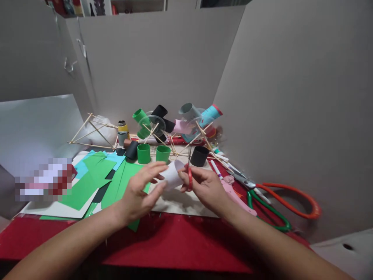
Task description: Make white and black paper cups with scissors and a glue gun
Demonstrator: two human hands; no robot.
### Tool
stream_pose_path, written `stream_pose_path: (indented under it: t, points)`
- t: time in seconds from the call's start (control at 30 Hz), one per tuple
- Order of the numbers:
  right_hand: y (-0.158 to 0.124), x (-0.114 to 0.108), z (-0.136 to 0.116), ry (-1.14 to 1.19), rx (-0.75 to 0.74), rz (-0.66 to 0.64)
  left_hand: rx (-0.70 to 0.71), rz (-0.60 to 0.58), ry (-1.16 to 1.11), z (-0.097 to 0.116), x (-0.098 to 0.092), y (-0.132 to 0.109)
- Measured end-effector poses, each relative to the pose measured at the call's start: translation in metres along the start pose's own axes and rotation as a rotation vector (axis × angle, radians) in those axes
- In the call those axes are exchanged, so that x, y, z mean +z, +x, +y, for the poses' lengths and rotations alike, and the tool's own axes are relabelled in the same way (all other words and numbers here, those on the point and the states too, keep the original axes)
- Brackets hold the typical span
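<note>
A white paper tube [173, 175] is held over the work board, its round opening facing up and right. My left hand [145, 186] grips its left side between thumb and fingers. My right hand [205, 186] closes around small red-handled scissors [190, 177], blades pointing up, and its fingertips are at the tube's right edge. Just behind stand two green paper cups [143, 154] and a black paper cup [199, 156]. Farther back, green, black, grey, pink and blue tubes [189, 111] are fixed to clear discs [150, 125] on wooden-stick stands [201, 130].
Green paper sheets [84, 182] lie at left, beside a stick frame [93, 130] and a yellow glue bottle [122, 126]. Large orange-handled scissors [291, 200], green-handled scissors [269, 216] and a pink tool [237, 198] lie at right on the red table [175, 241]. Grey panels [157, 62] enclose it.
</note>
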State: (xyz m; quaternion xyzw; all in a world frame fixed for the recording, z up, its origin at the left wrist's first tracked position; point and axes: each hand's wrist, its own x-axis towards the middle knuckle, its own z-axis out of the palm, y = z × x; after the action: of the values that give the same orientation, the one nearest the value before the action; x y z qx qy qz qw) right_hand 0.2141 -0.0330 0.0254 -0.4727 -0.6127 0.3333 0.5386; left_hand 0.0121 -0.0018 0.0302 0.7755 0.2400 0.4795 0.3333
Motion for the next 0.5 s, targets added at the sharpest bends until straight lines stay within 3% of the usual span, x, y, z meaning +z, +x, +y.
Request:
stream_pose_path:
  t: [0.07, 0.17, 0.33, 0.5]
  points:
    - [0.004, 0.001, -0.003, 0.055, 0.060, 0.026, -0.128, 0.178, -0.133, -0.003, -0.002, 0.000]
    - [0.008, 0.006, -0.004, 0.215, 0.149, 0.047, -0.294, 0.261, -0.306, -0.009, 0.001, 0.001]
    - [0.011, 0.017, -0.006, 0.434, 0.192, 0.014, -0.494, 0.139, -0.399, -0.016, 0.007, -0.001]
    - [0.018, 0.020, -0.020, 0.427, 0.147, 0.013, -0.419, 0.064, -0.376, -0.013, 0.006, -0.004]
